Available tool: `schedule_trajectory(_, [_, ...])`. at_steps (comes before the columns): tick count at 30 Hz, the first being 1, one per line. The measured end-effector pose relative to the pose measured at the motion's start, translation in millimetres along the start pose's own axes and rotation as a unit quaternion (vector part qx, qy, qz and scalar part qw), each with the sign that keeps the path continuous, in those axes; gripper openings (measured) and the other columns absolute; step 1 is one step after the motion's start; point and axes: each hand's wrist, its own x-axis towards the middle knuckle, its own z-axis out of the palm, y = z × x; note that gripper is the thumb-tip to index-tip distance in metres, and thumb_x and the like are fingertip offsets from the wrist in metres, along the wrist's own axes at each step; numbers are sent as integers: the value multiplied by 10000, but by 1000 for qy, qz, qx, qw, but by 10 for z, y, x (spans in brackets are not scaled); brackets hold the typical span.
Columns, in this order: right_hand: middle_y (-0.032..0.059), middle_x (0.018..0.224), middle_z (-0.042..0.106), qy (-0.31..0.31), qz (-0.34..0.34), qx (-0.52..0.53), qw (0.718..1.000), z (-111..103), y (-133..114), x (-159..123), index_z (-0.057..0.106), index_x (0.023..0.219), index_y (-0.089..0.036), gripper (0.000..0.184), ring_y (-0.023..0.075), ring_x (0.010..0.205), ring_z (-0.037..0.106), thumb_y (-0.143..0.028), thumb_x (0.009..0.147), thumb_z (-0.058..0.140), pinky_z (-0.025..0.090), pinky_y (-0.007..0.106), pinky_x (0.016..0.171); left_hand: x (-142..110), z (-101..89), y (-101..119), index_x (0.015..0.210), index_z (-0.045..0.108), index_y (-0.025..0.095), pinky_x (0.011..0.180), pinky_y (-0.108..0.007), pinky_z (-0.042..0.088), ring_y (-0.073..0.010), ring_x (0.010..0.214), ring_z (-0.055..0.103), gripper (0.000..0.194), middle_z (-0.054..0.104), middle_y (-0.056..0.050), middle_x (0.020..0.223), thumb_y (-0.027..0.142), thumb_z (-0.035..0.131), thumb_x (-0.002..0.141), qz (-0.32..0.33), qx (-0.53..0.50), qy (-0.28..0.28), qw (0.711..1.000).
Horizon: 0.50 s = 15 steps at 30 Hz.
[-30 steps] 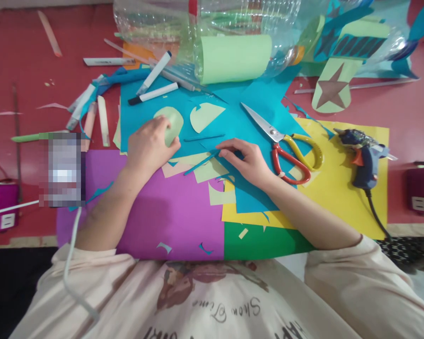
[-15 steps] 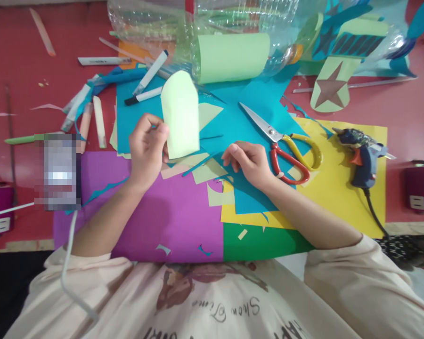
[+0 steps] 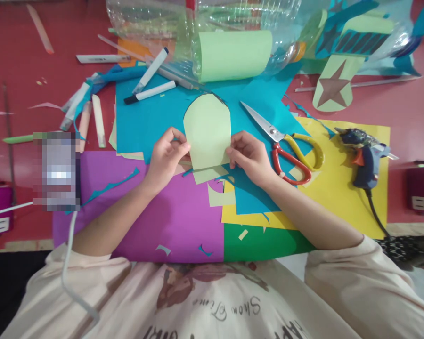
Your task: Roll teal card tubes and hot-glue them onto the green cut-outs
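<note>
Left hand and right hand: fingers pinching green paper cutout at its 8 and 4 o'clock edges, curved end at 12. Cutout above blue sheet; scissors nearby at 3.

The brightly lit red surface has a pale front edge, with a dark area below its left end and a dark patterned patch near its right.
</note>
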Motion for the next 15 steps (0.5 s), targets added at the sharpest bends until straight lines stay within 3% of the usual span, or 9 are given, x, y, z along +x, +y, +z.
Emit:
schedule_trajectory(4, [-67,592,513,9,-2,-10,1000,-19,10,8,537,842,-222,173,49,403,413,-362,819,636,350,198,367,21,-55,-78,742,479,228,485,-240,465,-113,511,556,352,551,36,614,523,670,731,24,18,7,1000])
schedule_trajectory(8, [-29,646,570,21,-23,-56,998,-36,9,7,626,818,-212,69,79,494,476,-273,812,593,389,217,429,37,-86,-66,786,547,230,423,-219,376,-93,480,486,457,511,34,618,669,638,696,47,16,18,999])
schedule_trajectory(12, [-12,700,603,30,-34,-64,997,-37,3,5,656,815,-214,101,92,538,502,-285,823,585,400,224,456,12,-64,7,727,589,207,486,-223,441,-109,571,545,416,568,14,661,600,712,671,71,82,13,994])
schedule_trajectory(15, [-31,645,559,27,-26,-36,999,-35,6,3,645,874,-223,147,76,471,457,-359,845,596,373,220,423,5,-50,6,780,631,198,531,-231,469,-123,622,578,348,611,0,701,530,710,713,73,100,44,991])
